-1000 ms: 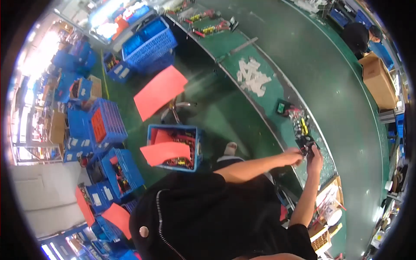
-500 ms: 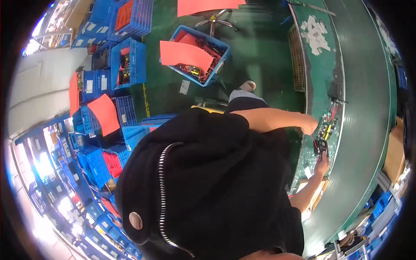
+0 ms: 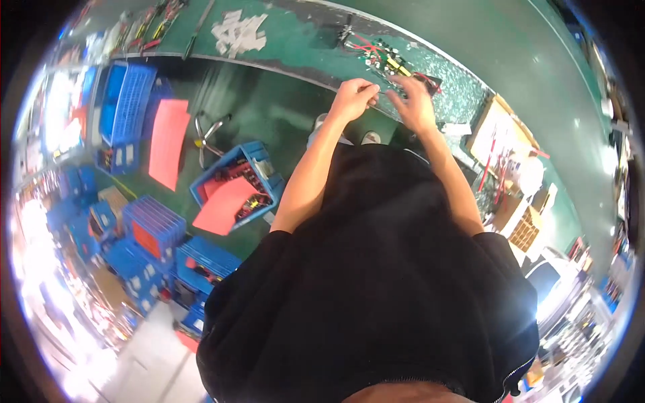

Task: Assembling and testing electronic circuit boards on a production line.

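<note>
My left hand [image 3: 353, 101] is at the near edge of the workbench [image 3: 295, 47], its thumb and fingertips pinched together. Anything between those fingertips is too small to make out. Beside it, my right hand [image 3: 414, 107] has its fingers spread and slightly blurred, with nothing visible in them. Just beyond both hands lies a circuit board [image 3: 386, 59] with yellow, black and white components and red wires. At the board's right end, close to my right fingertips, is a black part [image 3: 426, 82] with a red wire.
White strips [image 3: 238, 33] are heaped farther left on the bench, near a long thin tool [image 3: 199, 30]. To the right is a cardboard box [image 3: 500, 127] with red items. A blue crate [image 3: 265, 171] with boards and red sheets stands on the floor at left.
The view has swung round so the bench now lies ahead. My right hand has let go of the black part and opened. My left hand has drawn back from the board to the bench edge.
</note>
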`<action>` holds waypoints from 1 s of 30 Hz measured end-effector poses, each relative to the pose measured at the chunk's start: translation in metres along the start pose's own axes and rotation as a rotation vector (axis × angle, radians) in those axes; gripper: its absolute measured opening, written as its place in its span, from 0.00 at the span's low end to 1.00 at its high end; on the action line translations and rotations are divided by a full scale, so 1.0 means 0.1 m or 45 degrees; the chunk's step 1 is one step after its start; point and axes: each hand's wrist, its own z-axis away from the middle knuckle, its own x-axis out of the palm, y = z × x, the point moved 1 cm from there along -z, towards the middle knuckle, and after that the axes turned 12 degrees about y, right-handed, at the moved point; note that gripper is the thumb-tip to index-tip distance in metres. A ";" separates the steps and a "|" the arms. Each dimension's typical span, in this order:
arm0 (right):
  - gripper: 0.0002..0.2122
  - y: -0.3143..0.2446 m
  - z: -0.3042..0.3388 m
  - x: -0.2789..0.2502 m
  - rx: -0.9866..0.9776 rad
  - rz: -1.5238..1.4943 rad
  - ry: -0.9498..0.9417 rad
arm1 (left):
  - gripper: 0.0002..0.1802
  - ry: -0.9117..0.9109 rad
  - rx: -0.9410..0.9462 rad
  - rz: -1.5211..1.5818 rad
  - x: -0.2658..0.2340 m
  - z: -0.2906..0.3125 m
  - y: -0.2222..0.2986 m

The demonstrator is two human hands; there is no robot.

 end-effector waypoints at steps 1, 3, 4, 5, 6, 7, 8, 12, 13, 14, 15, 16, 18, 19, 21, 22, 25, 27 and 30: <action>0.12 -0.01 -0.01 0.04 0.141 -0.093 -0.067 | 0.14 -0.046 -0.018 0.019 0.03 -0.05 0.05; 0.11 -0.02 -0.01 0.10 0.313 -0.176 -0.049 | 0.14 -0.130 -0.040 -0.024 0.07 -0.16 0.15; 0.11 -0.03 -0.02 0.09 0.352 -0.176 -0.030 | 0.14 -0.160 -0.056 -0.050 0.06 -0.20 0.19; 0.11 -0.04 -0.02 0.07 0.503 -0.268 -0.038 | 0.14 -0.235 -0.076 -0.119 0.06 -0.24 0.22; 0.12 -0.06 -0.04 0.07 0.648 -0.362 -0.042 | 0.14 -0.308 -0.092 -0.185 0.05 -0.29 0.25; 0.12 0.00 -0.02 0.11 0.632 -0.436 -0.006 | 0.14 -0.366 -0.093 -0.188 0.08 -0.34 0.23; 0.12 0.05 0.02 0.12 0.673 -0.430 0.024 | 0.14 -0.407 -0.111 -0.212 0.11 -0.40 0.21; 0.10 -0.03 -0.06 0.17 0.837 -0.241 -0.014 | 0.15 -0.581 -0.171 -0.272 0.05 -0.59 0.13; 0.10 0.00 -0.05 0.22 0.830 -0.155 0.028 | 0.15 -0.528 -0.185 -0.246 0.04 -0.63 0.12; 0.10 0.03 -0.04 0.25 0.821 -0.068 0.066 | 0.15 -0.472 -0.200 -0.221 0.04 -0.68 0.12; 0.10 0.04 -0.04 0.29 0.850 -0.059 0.069 | 0.15 -0.494 -0.219 -0.227 0.00 -0.73 0.05; 0.09 0.04 -0.04 0.32 0.830 -0.028 0.081 | 0.15 -0.330 0.019 -0.452 -0.05 -0.80 -0.01; 0.09 0.00 -0.07 0.38 0.836 0.011 0.118 | 0.13 -0.094 0.341 -0.687 -0.13 -0.91 -0.07; 0.09 -0.03 -0.09 0.41 0.861 0.017 0.115 | 0.13 -0.115 0.325 -0.692 -0.16 -0.96 -0.09; 0.08 -0.06 -0.12 0.47 0.989 0.001 0.208 | 0.12 -0.206 0.319 -0.724 -0.19 -1.03 -0.10; 0.08 -0.06 -0.13 0.50 1.030 0.010 0.226 | 0.12 -0.226 0.307 -0.724 -0.19 -1.06 -0.09; 0.08 -0.06 -0.22 0.53 1.051 0.146 0.217 | 0.11 -0.290 0.320 -0.792 -0.21 -1.08 -0.06; 0.08 -0.04 -0.31 0.59 1.073 0.085 0.314 | 0.12 -0.252 0.382 -0.827 -0.25 -1.06 -0.02; 0.08 0.00 -0.36 0.64 1.089 0.002 0.397 | 0.11 -0.271 0.386 -0.718 -0.30 -1.01 0.09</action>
